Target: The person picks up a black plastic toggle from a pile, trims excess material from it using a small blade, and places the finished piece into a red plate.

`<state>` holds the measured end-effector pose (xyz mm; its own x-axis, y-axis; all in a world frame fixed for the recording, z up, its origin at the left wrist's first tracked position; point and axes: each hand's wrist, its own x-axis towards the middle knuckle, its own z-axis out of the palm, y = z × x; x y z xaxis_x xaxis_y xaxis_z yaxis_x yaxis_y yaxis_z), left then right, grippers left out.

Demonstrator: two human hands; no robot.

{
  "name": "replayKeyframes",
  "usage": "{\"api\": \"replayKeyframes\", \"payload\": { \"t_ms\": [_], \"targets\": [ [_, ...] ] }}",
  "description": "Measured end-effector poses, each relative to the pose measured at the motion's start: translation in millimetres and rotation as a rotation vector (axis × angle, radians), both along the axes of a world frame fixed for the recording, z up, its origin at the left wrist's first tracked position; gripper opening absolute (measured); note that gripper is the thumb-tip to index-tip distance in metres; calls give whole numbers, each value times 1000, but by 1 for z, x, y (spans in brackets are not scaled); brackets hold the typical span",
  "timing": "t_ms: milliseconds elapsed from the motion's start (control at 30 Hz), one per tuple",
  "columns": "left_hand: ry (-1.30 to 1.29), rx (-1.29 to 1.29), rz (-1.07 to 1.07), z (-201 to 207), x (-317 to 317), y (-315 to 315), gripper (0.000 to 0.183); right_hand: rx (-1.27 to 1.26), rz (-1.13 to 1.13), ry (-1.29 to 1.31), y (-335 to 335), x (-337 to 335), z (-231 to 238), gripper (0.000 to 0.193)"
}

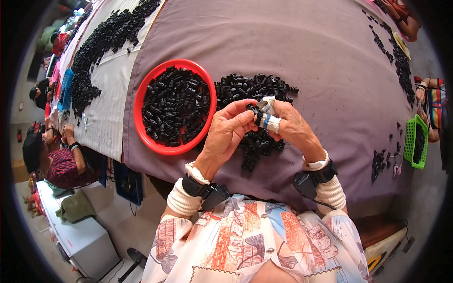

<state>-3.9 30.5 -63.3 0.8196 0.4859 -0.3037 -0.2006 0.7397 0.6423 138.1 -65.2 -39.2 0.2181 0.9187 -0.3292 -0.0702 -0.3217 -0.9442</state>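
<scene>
A small black part (253, 108) is sitting between your two hands, right at the fingertips. The fingers of your left hand (224, 134) are pinching it, thumb against forefinger. Your right hand (296, 127) is bringing its fingers, wearing white bands (270, 122) with a blue stripe, up against the part's right side; you cannot tell whether they are clamping on it.

Just beyond your fingers, a pile of black parts (255, 85) is lying on the mauve-covered counter (339, 122), and a smaller cluster (258, 146) is spreading just below them. Left of your fingers, a red basin (173, 150) is holding many more.

Nearer you than the fingers, white cuffs (184, 200) and black wrist devices (306, 184) are wrapping your wrists. Well to the right of the fingers, loose pieces (378, 162) are lying near a green basket (409, 141). Far to the left, a long heap (87, 66) is covering part of a pale cloth (113, 78), and a co-worker (66, 162) is sitting beside it.
</scene>
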Motion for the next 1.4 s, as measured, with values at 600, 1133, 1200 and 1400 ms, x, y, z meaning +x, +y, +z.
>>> {"api": "replayKeyframes", "payload": {
  "t_ms": [600,1133,1200,1400],
  "targets": [
    [3,39,78,-4,0,-2,12,21,30,-25,-2,-4,-1,15],
    [-80,-31,28,3,-4,4,21,22,111,-142,8,3,-6,28],
    [-39,-16,54,5,-1,1,21,20,125,-142,7,4,-8,29],
    [3,38,51,3,-3,2,21,82,161,-228,9,7,-15,34]
  ]
}}
